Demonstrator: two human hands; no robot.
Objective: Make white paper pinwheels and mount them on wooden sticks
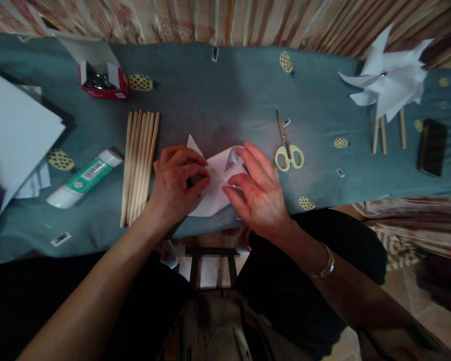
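Note:
A white paper pinwheel [214, 198] with cut, folded-in corners lies at the table's front edge between my hands. My left hand [178, 180] is on its left side, thumb and fingers closed on the paper. On the right, my right hand [257, 188] pinches a curled flap of the paper near the middle, its fingertips pressed together. One pointed corner stands up beyond my left fingers. Parts of the paper are hidden under both hands.
Wooden sticks [141, 168] and a glue stick [86, 178] lie left, near white paper sheets [18, 130]. A red box [105, 85] of metal pins or clips stands behind. Right are scissors [288, 155], finished pinwheels [389, 75] on sticks and a phone [432, 147].

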